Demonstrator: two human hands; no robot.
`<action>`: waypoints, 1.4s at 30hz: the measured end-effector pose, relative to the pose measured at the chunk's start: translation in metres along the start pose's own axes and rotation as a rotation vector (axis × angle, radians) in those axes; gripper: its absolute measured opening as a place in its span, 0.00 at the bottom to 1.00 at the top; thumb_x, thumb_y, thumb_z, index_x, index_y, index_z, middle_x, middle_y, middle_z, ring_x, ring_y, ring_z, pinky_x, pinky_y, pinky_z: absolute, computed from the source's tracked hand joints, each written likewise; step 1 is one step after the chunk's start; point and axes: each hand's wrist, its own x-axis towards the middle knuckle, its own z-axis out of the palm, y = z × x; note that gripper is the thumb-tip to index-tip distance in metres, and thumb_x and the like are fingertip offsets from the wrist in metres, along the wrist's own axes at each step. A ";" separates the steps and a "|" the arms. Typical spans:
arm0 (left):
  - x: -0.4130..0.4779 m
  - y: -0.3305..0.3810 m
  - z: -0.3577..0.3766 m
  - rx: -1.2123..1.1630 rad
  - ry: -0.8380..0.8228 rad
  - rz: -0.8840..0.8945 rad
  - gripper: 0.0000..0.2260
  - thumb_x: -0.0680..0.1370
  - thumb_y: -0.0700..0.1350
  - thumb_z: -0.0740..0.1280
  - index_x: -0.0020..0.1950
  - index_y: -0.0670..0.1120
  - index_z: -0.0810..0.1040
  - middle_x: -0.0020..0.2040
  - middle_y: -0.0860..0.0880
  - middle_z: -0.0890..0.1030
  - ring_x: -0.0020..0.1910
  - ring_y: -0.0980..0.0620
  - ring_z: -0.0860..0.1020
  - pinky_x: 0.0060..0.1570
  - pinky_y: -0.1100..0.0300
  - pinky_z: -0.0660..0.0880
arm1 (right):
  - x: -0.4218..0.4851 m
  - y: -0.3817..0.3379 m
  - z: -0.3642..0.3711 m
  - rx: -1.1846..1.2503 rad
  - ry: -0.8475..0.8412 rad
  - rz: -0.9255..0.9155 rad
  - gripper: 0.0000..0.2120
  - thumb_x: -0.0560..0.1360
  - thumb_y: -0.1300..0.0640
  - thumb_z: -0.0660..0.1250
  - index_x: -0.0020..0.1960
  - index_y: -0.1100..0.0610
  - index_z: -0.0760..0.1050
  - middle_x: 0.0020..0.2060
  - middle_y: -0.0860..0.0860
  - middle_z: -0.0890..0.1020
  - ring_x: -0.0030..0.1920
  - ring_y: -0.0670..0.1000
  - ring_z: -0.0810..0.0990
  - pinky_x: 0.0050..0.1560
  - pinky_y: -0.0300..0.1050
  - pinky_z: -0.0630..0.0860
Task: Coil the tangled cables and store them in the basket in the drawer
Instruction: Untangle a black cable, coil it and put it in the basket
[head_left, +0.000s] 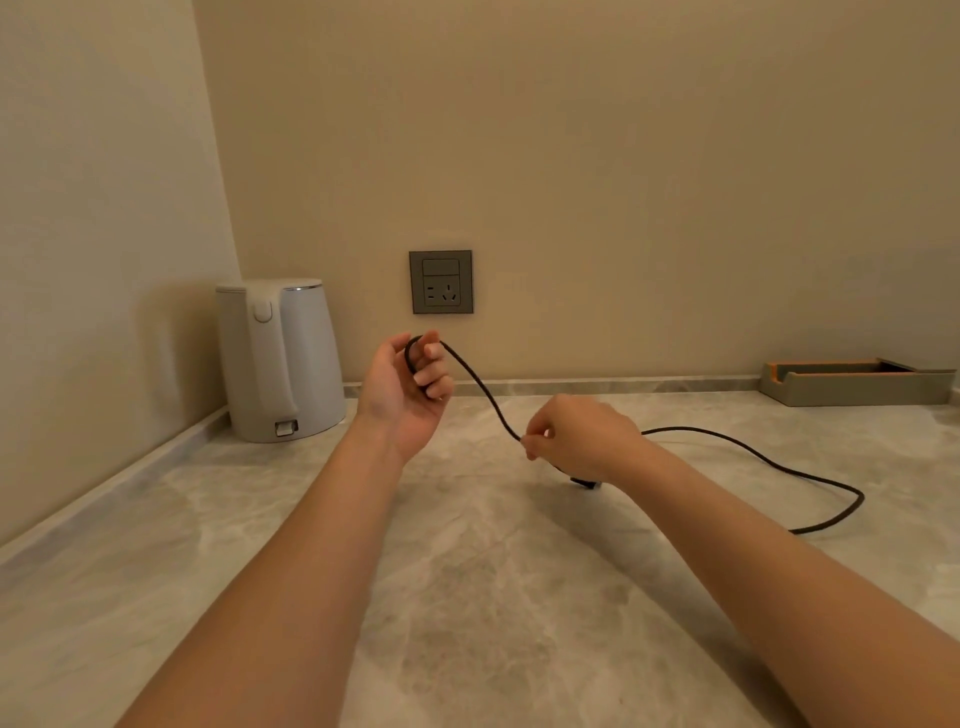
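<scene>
One black cable (488, 397), two bare hands, one white kettle (280, 358), one grey wall socket (441, 281) and one shallow grey-and-orange tray (852, 382) share a marble-patterned table (467, 571). Your left hand (410, 384) is raised near the socket, its fingers curled round a small loop of the cable. Your right hand (576, 436), lower and to the right, pinches the same cable between thumb and fingertips.

The cable is thin, dark and matte. It hangs in a loose span between your hands, then trails right across the table in one wide bend. Its far run disappears behind your right forearm. A small dark end piece (587, 483) shows under the right hand, too hidden to identify. The tray is cut off at the right edge.
</scene>
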 end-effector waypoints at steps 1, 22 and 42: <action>0.000 0.000 0.002 0.014 -0.023 -0.014 0.16 0.82 0.46 0.52 0.44 0.41 0.75 0.25 0.53 0.69 0.20 0.58 0.63 0.20 0.67 0.59 | -0.002 -0.004 0.001 -0.029 -0.012 -0.034 0.10 0.78 0.51 0.61 0.47 0.49 0.81 0.46 0.49 0.81 0.47 0.53 0.78 0.43 0.44 0.71; -0.010 -0.029 0.011 0.922 -0.136 -0.085 0.16 0.84 0.42 0.52 0.40 0.41 0.73 0.32 0.47 0.73 0.27 0.56 0.74 0.30 0.65 0.74 | -0.024 -0.011 -0.042 0.120 0.158 -0.378 0.09 0.79 0.55 0.60 0.45 0.53 0.79 0.37 0.51 0.79 0.38 0.53 0.74 0.43 0.53 0.74; -0.024 -0.042 0.039 0.337 -0.367 -0.329 0.19 0.82 0.48 0.53 0.32 0.47 0.67 0.21 0.56 0.61 0.17 0.61 0.60 0.19 0.68 0.59 | 0.004 0.019 0.002 1.006 0.261 -0.090 0.10 0.80 0.59 0.61 0.42 0.62 0.75 0.25 0.49 0.73 0.23 0.44 0.67 0.26 0.37 0.64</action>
